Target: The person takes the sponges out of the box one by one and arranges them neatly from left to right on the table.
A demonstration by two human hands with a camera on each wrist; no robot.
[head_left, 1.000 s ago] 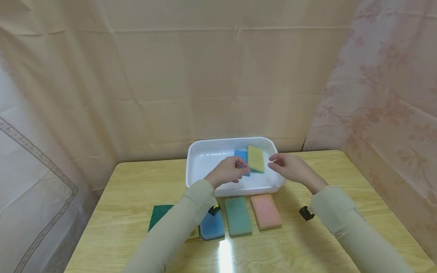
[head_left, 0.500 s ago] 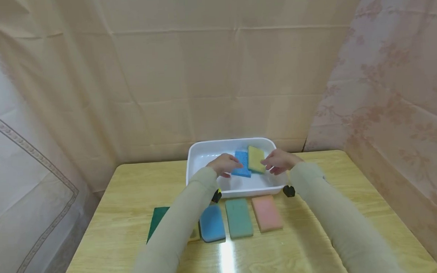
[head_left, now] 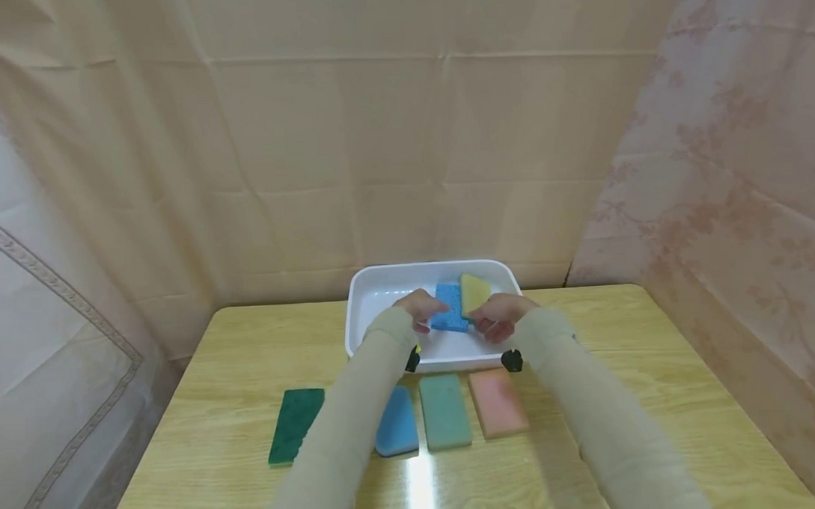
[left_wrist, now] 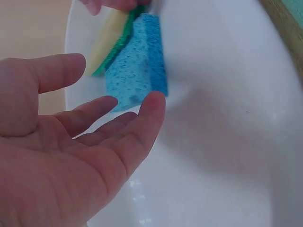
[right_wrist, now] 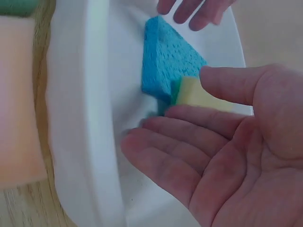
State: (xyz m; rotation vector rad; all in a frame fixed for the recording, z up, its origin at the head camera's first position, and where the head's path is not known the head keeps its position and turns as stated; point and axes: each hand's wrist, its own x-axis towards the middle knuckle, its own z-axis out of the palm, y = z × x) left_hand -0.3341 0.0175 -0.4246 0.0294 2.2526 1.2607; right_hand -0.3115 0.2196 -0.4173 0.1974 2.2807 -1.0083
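In the head view a white tray (head_left: 374,297) holds a porous blue sponge (head_left: 451,292) and a yellow sponge (head_left: 475,291) with a green scouring side. The yellow one lies partly over the blue one, tilted. My left hand (head_left: 419,306) hovers over the tray at the left of the blue sponge, fingers relaxed and holding nothing; its palm (left_wrist: 71,170) shows in the left wrist view. Beside the yellow sponge, my right hand (head_left: 500,316) has its fingers extended. Its thumb (right_wrist: 227,84) overlaps that sponge in the right wrist view.
On the wooden table (head_left: 249,350) before the tray lie a dark green scouring pad (head_left: 295,423), a smooth blue sponge (head_left: 397,427), a green sponge (head_left: 445,412) and a pink sponge (head_left: 497,405). A beige curtain (head_left: 390,135) hangs behind the table.
My right hand has moved left and down to the yellow sponge. My left hand has let go of the blue sponge and drawn slightly left, leaving more of it showing.
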